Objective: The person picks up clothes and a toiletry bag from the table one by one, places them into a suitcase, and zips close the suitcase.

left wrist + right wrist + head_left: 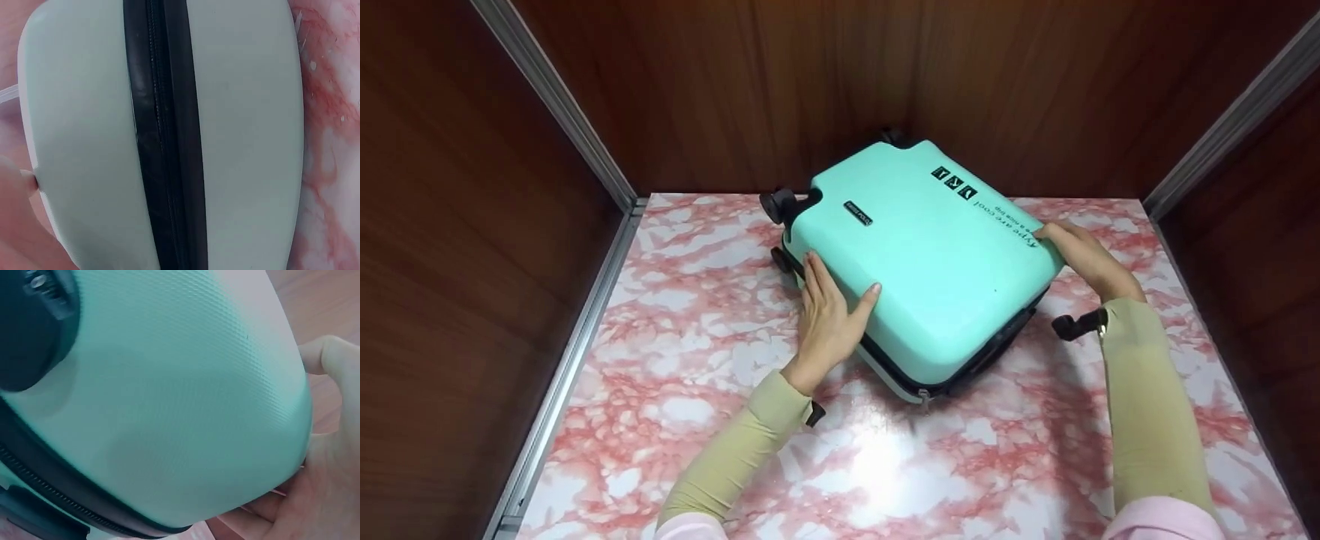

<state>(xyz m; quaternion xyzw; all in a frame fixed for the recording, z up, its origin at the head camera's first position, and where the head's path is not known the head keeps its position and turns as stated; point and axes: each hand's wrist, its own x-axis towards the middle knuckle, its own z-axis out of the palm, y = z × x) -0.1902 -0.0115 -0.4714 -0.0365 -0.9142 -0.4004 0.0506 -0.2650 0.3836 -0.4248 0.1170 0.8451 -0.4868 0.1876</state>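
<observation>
A mint-green suitcase (922,255) lies on its broad side on the marbled surface, turned at an angle, wheels toward the back left. My left hand (830,315) rests along its near left side with straight fingers, the thumb at the top edge. In the left wrist view, a black zipper band (169,135) runs down the suitcase's side. My right hand (1084,251) grips the right corner, thumb on top. The right wrist view shows the fingers (247,520) of this hand bent round beneath that corner.
Dark wood-look panels (825,82) rise at the back and both sides, with metal trim (577,322) along the left edge. Black wheels (780,204) stick out from the suitcase's far left end. A zipper pull (924,397) hangs at the near corner.
</observation>
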